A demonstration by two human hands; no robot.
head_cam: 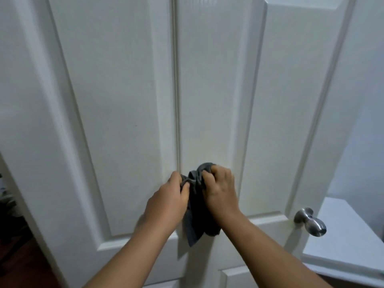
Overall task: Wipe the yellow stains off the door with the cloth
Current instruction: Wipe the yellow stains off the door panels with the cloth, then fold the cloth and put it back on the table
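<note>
A white panelled door (pixel 128 96) fills the view. A dark grey cloth (pixel 196 217) is bunched between both hands in front of the door's centre stile, its loose end hanging down. My left hand (pixel 168 200) pinches the cloth's left side. My right hand (pixel 220 188) grips the top of the cloth just right of the stile. A faint yellowish tint (pixel 207 142) shows on the right panel above the hands; no sharp stain stands out.
A brushed metal door knob (pixel 310 222) sticks out at the lower right of the door. A white ledge (pixel 345 235) lies behind it on the right. Dark floor and clutter (pixel 10 204) show past the door's left edge.
</note>
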